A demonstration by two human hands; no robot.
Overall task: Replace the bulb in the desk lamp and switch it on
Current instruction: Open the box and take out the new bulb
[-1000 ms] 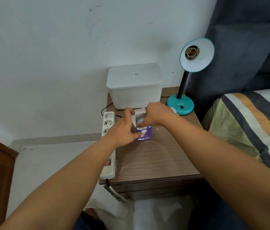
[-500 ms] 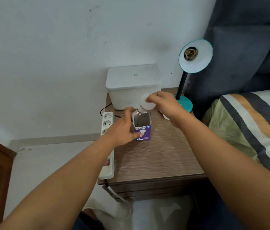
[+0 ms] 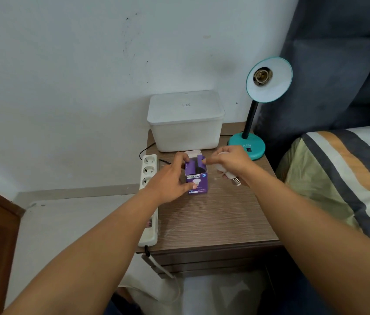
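Observation:
A teal desk lamp (image 3: 248, 146) stands at the back right of the nightstand (image 3: 213, 219), its shade tilted toward me with an empty socket (image 3: 263, 75). A purple bulb box (image 3: 196, 176) stands upright near the nightstand's middle, top flap open. My left hand (image 3: 170, 178) grips the box from the left side. My right hand (image 3: 229, 161), just right of the box, holds a white bulb (image 3: 227, 172) with its metal screw base pointing down toward me. Its fingertips touch the box's top edge.
A white lidded plastic container (image 3: 185, 120) sits at the back of the nightstand. A white power strip (image 3: 148, 178) lies along the left edge with a cable hanging off the front. A bed with a striped cover (image 3: 350, 178) borders the right side.
My right hand drew the white bulb out of the box, lifted it, then brought it down to the right of the box. My left hand kept holding the box.

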